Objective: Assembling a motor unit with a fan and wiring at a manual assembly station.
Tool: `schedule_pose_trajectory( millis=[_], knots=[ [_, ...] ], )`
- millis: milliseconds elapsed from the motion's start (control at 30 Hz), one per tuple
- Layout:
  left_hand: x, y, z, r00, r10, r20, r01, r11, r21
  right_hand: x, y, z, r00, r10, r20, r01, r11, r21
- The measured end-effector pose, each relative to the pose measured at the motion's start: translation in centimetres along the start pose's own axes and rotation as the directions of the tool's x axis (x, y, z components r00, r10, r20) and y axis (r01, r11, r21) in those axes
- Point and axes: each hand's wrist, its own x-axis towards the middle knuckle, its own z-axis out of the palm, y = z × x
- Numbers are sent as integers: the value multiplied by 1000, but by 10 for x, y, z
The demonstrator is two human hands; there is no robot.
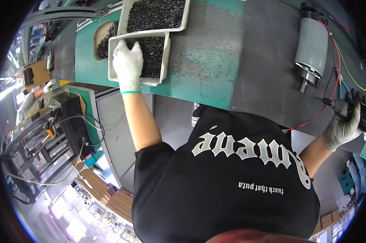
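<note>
My left hand, in a white knit glove, reaches into a pale tray of small black parts, probably screws. Its fingers are curled down at the tray's left side; the fingertips are hidden, so what they pinch does not show. My right hand, also gloved, is wrapped round a black power screwdriver at the far right. The thin bit points left, just below the shaft of a grey cylindrical motor lying on the bench. Bit and shaft look apart.
A larger tray of similar black parts stands behind, with a small oval dish to the left. Red, green and blue wires run beside the motor. The worn green bench meets a dark mat. Another person's gloved hand shows far left.
</note>
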Motion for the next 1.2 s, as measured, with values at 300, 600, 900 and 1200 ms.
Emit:
schedule_pose_trajectory(
  millis=[300, 600, 900, 1200],
  knots=[
    [-47, 34, -51, 991, 125, 54, -18, 511, -859, -6, -40, 24, 978, 77, 194, -144, 921, 362],
    [-157, 218, 25, 365, 818, 444, 923, -257, -286, -11, -79, 62, 888, 167, 428, -430, 632, 645],
    [-167, 233, 24, 313, 873, 375, 945, -246, -217, -24, -76, 59, 929, 103, 356, -333, 650, 682],
    [-170, 230, 17, 441, 732, 520, 858, -174, -483, -41, -71, 89, 930, 62, 363, -322, 618, 717]
  ],
)
